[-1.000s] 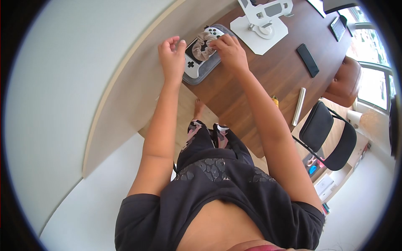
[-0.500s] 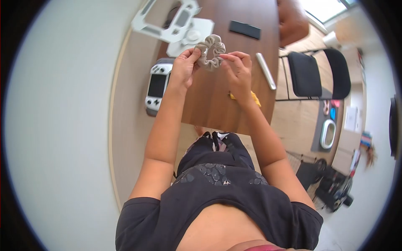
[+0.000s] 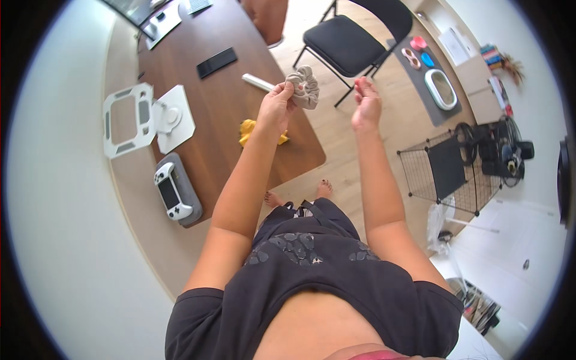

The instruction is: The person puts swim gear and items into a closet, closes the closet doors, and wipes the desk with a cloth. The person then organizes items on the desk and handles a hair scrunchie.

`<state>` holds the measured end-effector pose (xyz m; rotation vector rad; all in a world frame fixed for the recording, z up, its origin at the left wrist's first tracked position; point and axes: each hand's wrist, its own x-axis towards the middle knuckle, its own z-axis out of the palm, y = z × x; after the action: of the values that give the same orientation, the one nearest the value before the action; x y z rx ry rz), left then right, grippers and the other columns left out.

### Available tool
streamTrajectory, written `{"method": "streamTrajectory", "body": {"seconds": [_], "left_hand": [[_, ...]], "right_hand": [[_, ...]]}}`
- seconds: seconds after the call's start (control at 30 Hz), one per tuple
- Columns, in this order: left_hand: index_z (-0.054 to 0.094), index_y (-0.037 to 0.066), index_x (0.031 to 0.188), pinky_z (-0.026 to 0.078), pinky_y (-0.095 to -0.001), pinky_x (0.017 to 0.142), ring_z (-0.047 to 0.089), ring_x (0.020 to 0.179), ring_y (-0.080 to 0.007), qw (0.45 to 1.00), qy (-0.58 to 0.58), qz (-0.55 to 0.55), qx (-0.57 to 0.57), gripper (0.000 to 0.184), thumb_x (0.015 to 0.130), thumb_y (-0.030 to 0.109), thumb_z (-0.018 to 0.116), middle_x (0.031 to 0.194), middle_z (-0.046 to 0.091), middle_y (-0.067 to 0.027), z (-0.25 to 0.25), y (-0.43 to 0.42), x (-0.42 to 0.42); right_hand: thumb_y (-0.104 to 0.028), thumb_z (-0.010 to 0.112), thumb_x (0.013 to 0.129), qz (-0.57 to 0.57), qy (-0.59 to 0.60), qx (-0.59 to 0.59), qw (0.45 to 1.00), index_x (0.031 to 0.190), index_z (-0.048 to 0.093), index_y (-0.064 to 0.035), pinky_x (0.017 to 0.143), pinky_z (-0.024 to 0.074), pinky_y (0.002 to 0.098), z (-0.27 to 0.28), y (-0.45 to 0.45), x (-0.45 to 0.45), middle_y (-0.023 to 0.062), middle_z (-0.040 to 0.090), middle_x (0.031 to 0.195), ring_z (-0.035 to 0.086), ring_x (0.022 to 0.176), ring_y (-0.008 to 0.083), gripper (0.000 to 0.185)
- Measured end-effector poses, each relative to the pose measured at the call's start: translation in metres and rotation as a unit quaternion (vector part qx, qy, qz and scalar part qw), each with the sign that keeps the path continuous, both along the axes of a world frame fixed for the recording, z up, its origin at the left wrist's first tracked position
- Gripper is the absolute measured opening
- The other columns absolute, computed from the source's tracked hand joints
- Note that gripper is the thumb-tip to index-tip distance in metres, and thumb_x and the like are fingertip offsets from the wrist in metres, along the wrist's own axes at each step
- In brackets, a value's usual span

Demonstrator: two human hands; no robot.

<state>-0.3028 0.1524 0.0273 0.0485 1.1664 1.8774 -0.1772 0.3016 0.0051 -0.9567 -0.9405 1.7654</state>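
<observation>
A beige scrunchie [image 3: 308, 90] is pinched between the thumb and fingers of my left hand [image 3: 277, 109], held up above the near right part of the table. To its right, over the floor, my right hand [image 3: 367, 108] is raised apart from the scrunchie. Its fingers are loosely bent, and nothing shows in them. Under my left forearm lies a yellow crumpled thing [image 3: 246, 131], partly hidden by the arm. A white bar-shaped object [image 3: 257, 82] rests on the table just beyond my left hand.
On the brown table [image 3: 210, 120] lie a black phone-like slab [image 3: 217, 62], a white stand [image 3: 174, 117] and a white handheld game console [image 3: 172, 191] on a grey case. A black folding chair [image 3: 345, 45] stands beyond. At right are a wire rack [image 3: 441, 171] and a grey mat [image 3: 420, 81].
My right hand has let go of the scrunchie and moved away to the right. The left hand still holds it. My view has turned to the right, showing more of the floor.
</observation>
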Motion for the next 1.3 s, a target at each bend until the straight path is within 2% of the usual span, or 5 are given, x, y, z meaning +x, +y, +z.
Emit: {"method": "streamTrajectory", "body": {"seconds": [0.17, 0.33, 0.83, 1.07, 1.3], "left_hand": [[0.053, 0.008, 0.098, 0.046, -0.0269, 0.077, 0.058, 0.084, -0.0115, 0.997, -0.055, -0.057, -0.003, 0.015, 0.092, 0.021, 0.049, 0.090, 0.061, -0.0019, -0.009, 0.070, 0.050], [0.052, 0.009, 0.099, 0.044, -0.0272, 0.080, 0.056, 0.088, -0.0109, 0.992, -0.079, -0.097, 0.011, 0.014, 0.092, 0.021, 0.048, 0.098, 0.059, -0.0016, -0.022, 0.112, 0.089], [0.042, 0.008, 0.105, 0.046, -0.0320, 0.087, 0.057, 0.097, -0.0164, 0.984, -0.084, -0.153, -0.017, 0.016, 0.096, 0.015, 0.032, 0.108, 0.058, -0.0091, -0.029, 0.132, 0.123], [0.037, 0.012, 0.086, 0.036, -0.0250, 0.051, 0.039, 0.055, -0.0099, 0.990, -0.144, 0.001, -0.008, 0.007, 0.092, 0.010, 0.035, 0.068, 0.043, -0.0008, -0.063, 0.138, 0.116], [0.039, 0.015, 0.083, 0.023, -0.0209, 0.039, 0.027, 0.046, -0.0047, 0.993, 0.003, -0.083, -0.082, 0.011, 0.093, 0.018, 0.040, 0.060, 0.035, 0.0050, -0.030, 0.172, 0.159]], "right_hand": [[-0.034, 0.062, 0.082, -0.021, -0.308, -0.030, 0.951, 0.098, 0.057, -0.0008, 0.063, 0.0407, 0.0306, -0.037, 0.098, 0.106, 0.0071, 0.059, 0.091, 0.050, 0.084, 0.0110, 0.037], [-0.034, 0.071, 0.074, 0.115, -0.252, 0.137, 0.951, 0.136, 0.030, -0.0110, 0.081, 0.0447, 0.0309, -0.019, 0.078, 0.113, 0.0170, 0.041, 0.124, 0.053, 0.094, 0.0212, 0.078], [-0.036, 0.052, 0.084, 0.249, -0.393, 0.339, 0.818, 0.096, 0.062, -0.0097, 0.060, 0.0454, 0.0296, -0.007, 0.100, 0.107, 0.0081, 0.061, 0.066, 0.059, 0.062, 0.0182, 0.031], [-0.042, 0.046, 0.087, 0.426, -0.379, 0.303, 0.764, 0.085, 0.063, -0.0084, 0.055, 0.0427, 0.0318, -0.009, 0.097, 0.116, 0.0071, 0.060, 0.065, 0.056, 0.057, 0.0192, 0.037], [-0.033, 0.046, 0.091, -0.114, -0.214, 0.024, 0.970, 0.083, 0.055, -0.0101, 0.047, 0.0322, 0.0235, -0.095, 0.164, 0.159, -0.0032, 0.044, 0.062, 0.039, 0.051, 0.0061, 0.025]]}}
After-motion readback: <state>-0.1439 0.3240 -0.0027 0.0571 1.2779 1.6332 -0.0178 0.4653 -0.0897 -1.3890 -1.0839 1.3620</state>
